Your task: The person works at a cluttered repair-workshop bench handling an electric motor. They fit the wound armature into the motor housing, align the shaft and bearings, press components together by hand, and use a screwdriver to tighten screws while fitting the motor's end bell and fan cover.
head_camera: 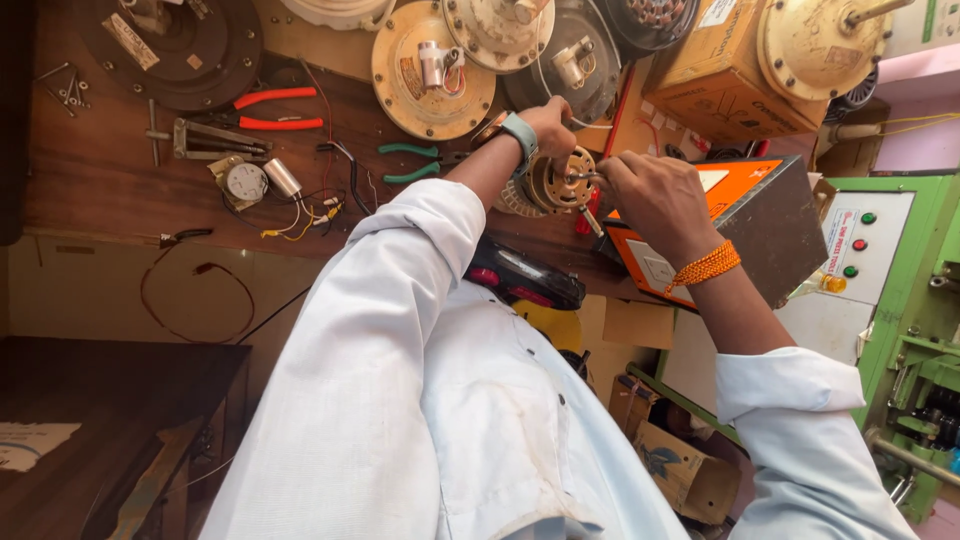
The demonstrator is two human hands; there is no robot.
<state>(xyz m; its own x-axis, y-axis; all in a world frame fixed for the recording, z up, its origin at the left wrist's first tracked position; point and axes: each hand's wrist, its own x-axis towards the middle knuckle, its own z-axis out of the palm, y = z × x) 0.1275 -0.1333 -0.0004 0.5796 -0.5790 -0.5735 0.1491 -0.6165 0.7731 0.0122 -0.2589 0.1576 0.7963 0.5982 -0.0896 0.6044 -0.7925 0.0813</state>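
Observation:
A small round motor core with copper windings (560, 182) is held above the wooden bench (100, 170), in front of my chest. My left hand (550, 122), with a watch on its wrist, grips the core's far side, close to a thin white wire. My right hand (650, 195), with an orange bead bracelet on its wrist, is closed around a thin metal tool (590, 215) whose tip touches the core. My white shirt sleeves fill the lower part of the view and hide what lies under them.
Several round fan motor housings (430, 65) lie at the back of the bench. Red-handled pliers (275, 110), green-handled pliers (410, 160) and a capacitor with wires (283, 178) lie to the left. An orange and grey box (760, 215) and a green machine (890, 260) are on the right.

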